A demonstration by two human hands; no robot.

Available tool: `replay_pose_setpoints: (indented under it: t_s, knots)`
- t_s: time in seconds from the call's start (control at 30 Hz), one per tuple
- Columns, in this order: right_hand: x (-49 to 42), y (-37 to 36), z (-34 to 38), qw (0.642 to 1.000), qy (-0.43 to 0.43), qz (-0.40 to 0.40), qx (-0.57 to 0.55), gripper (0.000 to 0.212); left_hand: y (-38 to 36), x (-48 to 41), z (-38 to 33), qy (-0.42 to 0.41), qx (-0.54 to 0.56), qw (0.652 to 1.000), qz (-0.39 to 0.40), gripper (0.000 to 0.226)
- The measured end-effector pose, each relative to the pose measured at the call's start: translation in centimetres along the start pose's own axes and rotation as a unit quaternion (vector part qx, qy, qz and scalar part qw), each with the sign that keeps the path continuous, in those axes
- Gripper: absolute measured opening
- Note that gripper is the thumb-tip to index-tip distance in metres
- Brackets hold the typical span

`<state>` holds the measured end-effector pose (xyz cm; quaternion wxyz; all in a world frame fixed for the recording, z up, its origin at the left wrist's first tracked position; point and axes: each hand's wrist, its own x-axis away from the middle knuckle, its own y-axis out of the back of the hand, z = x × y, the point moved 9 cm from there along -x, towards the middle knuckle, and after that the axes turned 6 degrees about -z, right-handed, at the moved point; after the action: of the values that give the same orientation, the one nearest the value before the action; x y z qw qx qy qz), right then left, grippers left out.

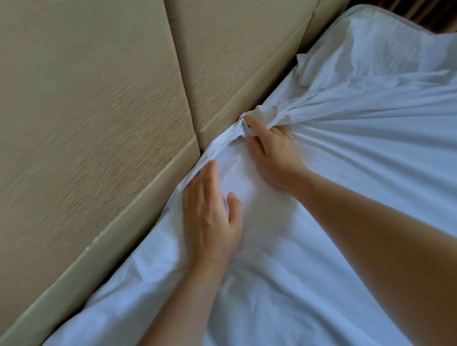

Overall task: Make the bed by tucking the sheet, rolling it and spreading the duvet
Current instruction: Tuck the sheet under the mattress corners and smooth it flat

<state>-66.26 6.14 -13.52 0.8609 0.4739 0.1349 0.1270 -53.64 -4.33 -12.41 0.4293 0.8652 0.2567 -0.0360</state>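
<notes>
Right grip [273, 155] bunches sheet [351, 173] by headboard [90, 100]; left grip [211, 217] flat, fingers straight, pressing sheet.

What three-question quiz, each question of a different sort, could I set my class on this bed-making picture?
1. True or false: the left hand lies with straight fingers on the sheet, close beside the headboard.
2. What does the right hand grip? A: a bottle. B: a bunch of sheet. C: the headboard.
3. Fill in: the long creases in the sheet fan out from the ___ hand.

Key: 1 true; 2 B; 3 right.
</notes>
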Motion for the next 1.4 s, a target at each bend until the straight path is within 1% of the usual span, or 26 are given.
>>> replay_pose_setpoints:
  t_s: [0.1, 0.17, 0.27, 0.33, 0.4, 0.47, 0.57, 0.63, 0.7, 0.77, 0.87, 1.0, 1.03, 1.07, 1.1, 1.17, 1.2, 1.23, 1.27, 1.33, 1.37, 1.4]
  knots:
    - [0.4, 0.4, 0.3, 1.000, 0.001, 0.000, 0.008, 0.043, -1.2, 0.0, -0.1, 0.010, -0.084, 0.994, 0.066, 0.067]
    - [0.7, 0.8, 0.6, 1.000, -0.002, -0.010, 0.006, 0.045, -1.7, 0.0, 0.0, 0.024, -0.100, 0.990, 0.094, 0.073]
    - [0.9, 1.7, 1.2, 0.998, 0.013, -0.056, 0.000, 0.050, -1.9, -0.3, 0.3, 0.037, -0.099, 0.988, 0.113, 0.082]
    - [1.3, 2.3, 1.1, 0.996, 0.006, -0.084, -0.018, 0.052, -2.1, -0.7, 0.3, 0.032, -0.110, 0.986, 0.121, 0.086]
    - [2.0, 2.8, 1.5, 0.994, 0.016, -0.104, -0.026, 0.048, -2.5, -1.2, 0.3, 0.030, -0.125, 0.983, 0.130, 0.087]
    - [2.7, 2.7, 2.8, 0.993, 0.065, -0.101, -0.014, 0.042, -2.7, -1.6, 0.4, 0.030, -0.128, 0.981, 0.140, 0.088]
    - [3.3, 1.7, 4.6, 0.984, 0.166, -0.061, 0.028, 0.036, -3.1, -2.2, 0.7, 0.037, -0.118, 0.977, 0.175, 0.085]
    - [3.2, 0.9, 5.0, 0.978, 0.201, -0.024, 0.055, 0.039, -3.2, -2.9, 1.3, 0.057, -0.099, 0.973, 0.200, 0.066]
    - [3.1, 0.0, 4.8, 0.975, 0.203, 0.015, 0.092, 0.045, -3.4, -3.5, 1.9, 0.074, -0.086, 0.967, 0.227, 0.045]
    - [2.9, -0.6, 4.5, 0.973, 0.190, 0.044, 0.123, 0.050, -3.7, -3.9, 2.5, 0.097, -0.062, 0.961, 0.252, 0.034]
    - [2.5, -1.3, 4.3, 0.969, 0.172, 0.073, 0.159, 0.056, -4.3, -4.0, 3.0, 0.139, -0.018, 0.950, 0.280, 0.032]
    - [1.2, -1.7, 4.5, 0.959, 0.172, 0.133, 0.180, 0.078, -5.3, -3.8, 3.5, 0.193, 0.013, 0.927, 0.320, 0.038]
    - [0.8, -1.8, 4.5, 0.956, 0.172, 0.148, 0.185, 0.081, -5.3, -3.7, 3.5, 0.195, 0.018, 0.928, 0.316, 0.037]
    - [0.5, -1.8, 4.4, 0.954, 0.170, 0.156, 0.191, 0.078, -5.1, -3.7, 3.3, 0.185, 0.015, 0.936, 0.299, 0.036]
    - [0.2, -1.9, 4.2, 0.953, 0.165, 0.162, 0.199, 0.068, -4.5, -3.8, 3.1, 0.164, -0.002, 0.950, 0.265, 0.034]
    - [-0.1, -2.5, 3.7, 0.950, 0.152, 0.176, 0.208, 0.046, -2.6, -3.3, 2.6, 0.124, -0.043, 0.979, 0.159, 0.033]
    - [-0.5, -2.7, 3.7, 0.951, 0.148, 0.175, 0.209, 0.042, -1.5, -2.9, 2.3, 0.107, -0.048, 0.988, 0.101, 0.037]
    - [-1.0, -3.0, 3.7, 0.951, 0.142, 0.176, 0.211, 0.040, -0.8, -2.3, 2.1, 0.091, -0.049, 0.993, 0.064, 0.042]
    - [-1.6, -3.3, 3.6, 0.951, 0.131, 0.181, 0.215, 0.039, -0.4, -1.8, 1.9, 0.073, -0.053, 0.995, 0.044, 0.046]
    - [-2.7, -3.8, 3.3, 0.945, 0.118, 0.193, 0.235, 0.043, -0.1, -0.9, 2.0, 0.051, -0.104, 0.993, 0.029, 0.047]
    - [-3.0, -4.0, 3.1, 0.942, 0.117, 0.197, 0.245, 0.045, 0.0, -0.7, 2.2, 0.053, -0.138, 0.988, 0.033, 0.046]
    - [-3.1, -4.2, 3.0, 0.939, 0.117, 0.201, 0.252, 0.046, -0.1, -0.8, 2.3, 0.071, -0.163, 0.983, 0.055, 0.047]
